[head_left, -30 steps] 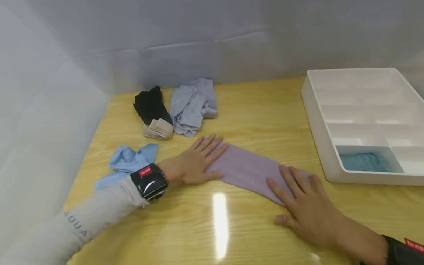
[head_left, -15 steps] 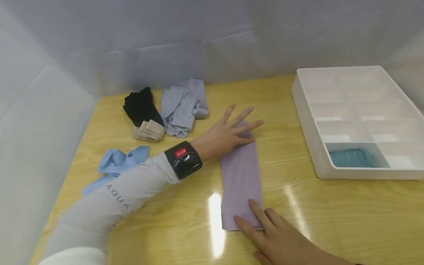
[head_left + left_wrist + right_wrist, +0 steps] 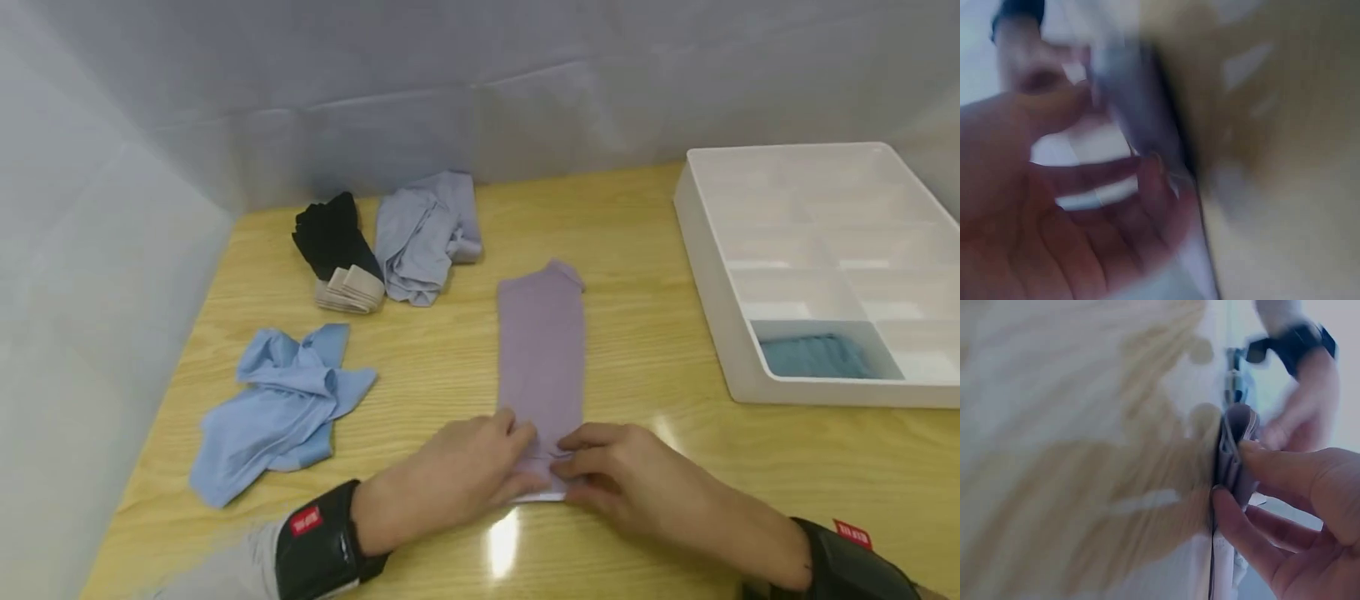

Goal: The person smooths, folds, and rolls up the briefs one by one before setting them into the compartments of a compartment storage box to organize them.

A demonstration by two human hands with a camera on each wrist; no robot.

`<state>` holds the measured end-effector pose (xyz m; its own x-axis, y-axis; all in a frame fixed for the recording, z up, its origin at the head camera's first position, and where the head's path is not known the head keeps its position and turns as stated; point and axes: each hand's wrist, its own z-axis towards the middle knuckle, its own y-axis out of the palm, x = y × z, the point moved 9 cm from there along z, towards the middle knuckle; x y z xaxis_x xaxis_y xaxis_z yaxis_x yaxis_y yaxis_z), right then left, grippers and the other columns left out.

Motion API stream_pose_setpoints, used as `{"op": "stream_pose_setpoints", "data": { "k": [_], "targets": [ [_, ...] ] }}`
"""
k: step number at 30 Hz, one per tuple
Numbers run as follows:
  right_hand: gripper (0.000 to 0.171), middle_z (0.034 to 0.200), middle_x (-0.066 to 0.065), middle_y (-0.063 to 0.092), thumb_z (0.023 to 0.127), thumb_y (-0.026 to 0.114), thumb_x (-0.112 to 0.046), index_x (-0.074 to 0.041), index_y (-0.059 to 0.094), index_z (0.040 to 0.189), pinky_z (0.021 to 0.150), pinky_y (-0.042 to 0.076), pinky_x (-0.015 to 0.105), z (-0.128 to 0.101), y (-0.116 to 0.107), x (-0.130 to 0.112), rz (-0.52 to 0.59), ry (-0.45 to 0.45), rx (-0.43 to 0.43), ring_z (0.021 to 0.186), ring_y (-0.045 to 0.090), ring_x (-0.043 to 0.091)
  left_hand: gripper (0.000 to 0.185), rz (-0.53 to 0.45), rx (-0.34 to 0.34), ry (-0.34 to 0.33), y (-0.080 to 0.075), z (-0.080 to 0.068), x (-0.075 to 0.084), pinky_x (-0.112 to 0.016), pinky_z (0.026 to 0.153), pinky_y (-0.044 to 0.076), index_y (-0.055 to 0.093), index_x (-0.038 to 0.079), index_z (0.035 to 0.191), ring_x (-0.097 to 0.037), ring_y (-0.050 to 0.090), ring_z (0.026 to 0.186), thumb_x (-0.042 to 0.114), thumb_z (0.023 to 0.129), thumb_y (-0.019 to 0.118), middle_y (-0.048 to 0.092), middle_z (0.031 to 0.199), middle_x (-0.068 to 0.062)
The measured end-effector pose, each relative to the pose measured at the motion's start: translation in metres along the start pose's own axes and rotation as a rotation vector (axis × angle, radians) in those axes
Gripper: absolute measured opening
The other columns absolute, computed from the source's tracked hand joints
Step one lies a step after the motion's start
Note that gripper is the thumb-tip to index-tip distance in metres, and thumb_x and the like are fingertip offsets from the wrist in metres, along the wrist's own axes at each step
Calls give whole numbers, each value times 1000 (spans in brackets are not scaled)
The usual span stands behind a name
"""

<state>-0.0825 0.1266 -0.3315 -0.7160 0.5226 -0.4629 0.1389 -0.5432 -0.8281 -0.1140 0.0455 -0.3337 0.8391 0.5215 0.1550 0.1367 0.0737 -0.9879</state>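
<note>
A lilac cloth [image 3: 540,350], folded into a long strip, lies on the wooden table with its far right corner turned up. Both hands are at its near end, where the fabric is doubled over. My left hand [image 3: 457,462] pinches the left side of that end, fingers bent; the left wrist view is blurred, with the thumb and a fingertip at the cloth edge. On the other side my right hand [image 3: 645,479] pinches the folded layers [image 3: 1232,456] between thumb and fingers, as the right wrist view shows. The hands cover part of the near edge.
Crumpled light-blue cloth [image 3: 281,408] lies at the left. Farther back are a black bundle with a beige band [image 3: 337,250] and a crumpled grey-lavender cloth [image 3: 427,237]. On the right stands a white divided box [image 3: 708,275], a folded teal cloth [image 3: 817,357] in its front-left compartment.
The lilac strip has turned from slanting to lengthwise. My left hand has come back from its far end to the near end, beside my right hand, and the near end is now doubled over.
</note>
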Motion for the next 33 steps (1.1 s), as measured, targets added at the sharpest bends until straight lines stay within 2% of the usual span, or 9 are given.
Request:
{"op": "stream_pose_setpoints", "data": {
  "k": [5,9,14,17,20,23,28,31,33],
  "targets": [
    [24,100,7,71,72,83,-17,-9,77,94,78,55,27,3,0,9,63,10,-24,91,69,21,56,246,23,-123,13,-22,12,-30,58,45,60,12,108,-18,57,61,61,80,63,53,75,-2],
    [25,98,5,72,71,84,-19,-9,77,93,77,54,22,4,0,13,95,3,-15,89,69,18,57,322,59,-122,15,-25,23,-27,55,45,66,8,112,-16,58,63,53,79,71,59,74,-4],
    [25,99,-2,68,73,83,-21,-13,74,95,79,51,17,4,-2,19,143,-36,59,89,66,12,30,121,89,-113,11,-23,15,-25,47,44,63,3,104,-14,57,57,24,85,73,57,69,-4],
    [27,101,-2,68,72,84,-20,-14,74,96,79,49,15,2,-5,27,208,-31,104,88,65,11,23,-72,106,-130,9,-24,4,-27,48,44,60,2,99,-16,56,58,20,87,69,54,70,-5],
    [35,105,2,68,69,85,-21,-13,73,101,75,50,15,0,-5,32,273,-28,104,85,64,9,24,-190,116,-158,9,-26,-5,-28,51,44,58,1,95,-16,55,61,22,89,68,52,74,-4],
    [40,109,5,67,68,86,-22,-12,72,105,73,51,18,0,-3,33,302,-37,77,84,63,7,30,-229,97,-188,12,-27,-11,-29,55,45,55,1,93,-16,54,65,27,88,70,51,77,-4],
    [36,112,3,66,71,85,-16,-15,73,104,82,53,27,-2,-1,30,229,-69,70,97,65,17,44,-231,8,-191,20,-24,-13,-29,57,45,50,3,93,-16,51,66,32,79,79,48,78,-3],
    [36,112,5,66,71,84,-14,-14,73,105,86,51,24,-3,0,27,209,-102,71,100,65,22,45,-249,-33,-171,23,-23,-12,-29,59,46,48,4,92,-15,52,67,31,76,81,49,77,-2],
    [36,112,9,67,72,84,-13,-11,73,106,88,49,20,-5,1,25,209,-134,76,100,65,25,39,-285,-25,-149,24,-23,-12,-28,58,45,47,4,91,-14,52,67,24,79,79,49,76,-1]
  ]
}}
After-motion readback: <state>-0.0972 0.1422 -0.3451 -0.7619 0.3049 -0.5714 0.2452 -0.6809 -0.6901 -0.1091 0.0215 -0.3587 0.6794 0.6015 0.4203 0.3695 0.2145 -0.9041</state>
